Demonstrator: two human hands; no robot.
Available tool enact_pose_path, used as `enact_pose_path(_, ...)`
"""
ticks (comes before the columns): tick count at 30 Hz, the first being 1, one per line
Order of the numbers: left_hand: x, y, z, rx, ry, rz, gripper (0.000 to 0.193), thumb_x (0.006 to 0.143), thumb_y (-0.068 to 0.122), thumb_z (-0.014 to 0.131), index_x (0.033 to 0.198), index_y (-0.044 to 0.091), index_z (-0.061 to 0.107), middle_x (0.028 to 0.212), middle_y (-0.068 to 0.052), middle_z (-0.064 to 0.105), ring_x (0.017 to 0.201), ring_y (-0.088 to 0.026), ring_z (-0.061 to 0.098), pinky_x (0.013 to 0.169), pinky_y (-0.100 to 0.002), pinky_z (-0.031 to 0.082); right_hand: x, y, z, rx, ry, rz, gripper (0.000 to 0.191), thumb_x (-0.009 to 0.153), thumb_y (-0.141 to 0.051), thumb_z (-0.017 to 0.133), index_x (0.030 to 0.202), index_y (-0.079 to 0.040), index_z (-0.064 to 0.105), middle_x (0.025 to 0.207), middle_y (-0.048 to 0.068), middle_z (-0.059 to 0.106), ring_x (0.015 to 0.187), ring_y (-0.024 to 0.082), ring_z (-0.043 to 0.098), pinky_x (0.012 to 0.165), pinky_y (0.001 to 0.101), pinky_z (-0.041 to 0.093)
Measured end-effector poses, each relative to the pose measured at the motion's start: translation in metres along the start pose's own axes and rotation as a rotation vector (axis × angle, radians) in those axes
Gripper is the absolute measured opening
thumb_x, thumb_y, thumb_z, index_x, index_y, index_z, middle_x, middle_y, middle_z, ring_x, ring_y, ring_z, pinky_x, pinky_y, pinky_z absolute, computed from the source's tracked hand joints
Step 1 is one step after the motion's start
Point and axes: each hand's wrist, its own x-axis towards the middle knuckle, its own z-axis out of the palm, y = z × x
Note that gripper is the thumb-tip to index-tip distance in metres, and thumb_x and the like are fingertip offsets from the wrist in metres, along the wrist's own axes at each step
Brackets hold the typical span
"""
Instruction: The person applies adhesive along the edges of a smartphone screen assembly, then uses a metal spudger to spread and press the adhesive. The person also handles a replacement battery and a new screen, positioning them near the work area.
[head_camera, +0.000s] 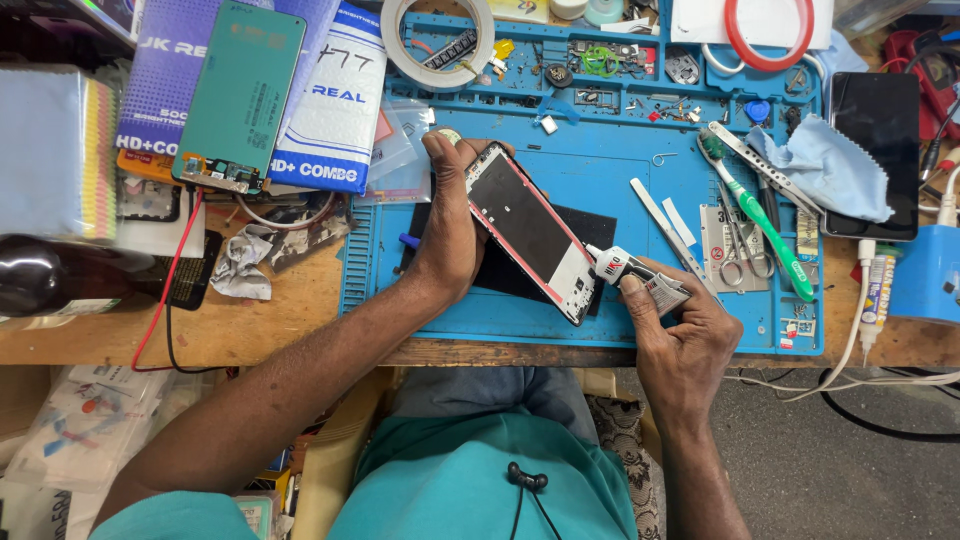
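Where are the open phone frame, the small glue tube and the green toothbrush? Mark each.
Open phone frame (525, 225), head view, dark inner panel.
Small glue tube (655, 288), head view, crumpled body.
Green toothbrush (765, 225), head view, handle middle.

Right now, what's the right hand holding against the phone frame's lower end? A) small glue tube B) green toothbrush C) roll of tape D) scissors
A: the right hand grips a small glue tube with its nozzle at the lower end of the phone frame, which the left hand holds tilted over the blue mat; the green toothbrush lies on the mat.
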Motion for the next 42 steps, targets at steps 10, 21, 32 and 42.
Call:
enact_pose_path(10, 0.000, 0.003, 0.001, -0.016, -0.004, -0.010, 0.094, 0.091, 0.083, 0.016, 0.122, 0.002, 0.053, 0.096, -0.006, 0.059, 0.092, -0.012, 0.063, 0.087, -0.029, 0.058, -0.002, 0.001, -0.004, -0.018, -0.011, 0.017, 0.021, 0.096, -0.012, 0.076, 0.114, -0.003, 0.075, 0.087, 0.009, 0.078, 0.072, 0.010, 0.072, 0.055, 0.0220, 0.051)
enact_pose_path(21, -0.002, 0.006, 0.003, -0.123, -0.044, -0.023, 0.088, 0.093, 0.080, 0.019, 0.120, 0.003, 0.050, 0.099, -0.012, 0.064, 0.096, -0.022, 0.070, 0.089, -0.037, 0.061, -0.004, -0.006, -0.008, -0.033, -0.002, 0.050, 0.025, 0.094, -0.014, 0.078, 0.116, -0.002, 0.077, 0.085, 0.009, 0.077, 0.069, 0.009, 0.067, 0.056, 0.0228, 0.047)
enact_pose_path(32, -0.002, 0.009, 0.004, -0.166, -0.050, -0.020, 0.085, 0.095, 0.078, 0.018, 0.123, 0.004, 0.050, 0.103, -0.012, 0.062, 0.098, -0.021, 0.068, 0.094, -0.037, 0.059, 0.000, -0.010, -0.011, -0.034, -0.005, 0.109, 0.025, 0.091, -0.015, 0.078, 0.113, -0.005, 0.078, 0.081, 0.007, 0.077, 0.064, 0.007, 0.062, 0.052, 0.0232, 0.045)
enact_pose_path(42, -0.002, 0.007, 0.003, -0.151, -0.022, -0.011, 0.084, 0.099, 0.076, 0.016, 0.122, 0.004, 0.053, 0.105, -0.008, 0.059, 0.100, -0.016, 0.061, 0.098, -0.033, 0.053, -0.003, -0.003, -0.012, -0.045, -0.009, 0.048, 0.023, 0.092, -0.015, 0.078, 0.113, -0.005, 0.077, 0.088, 0.008, 0.078, 0.072, 0.009, 0.068, 0.059, 0.0236, 0.051)
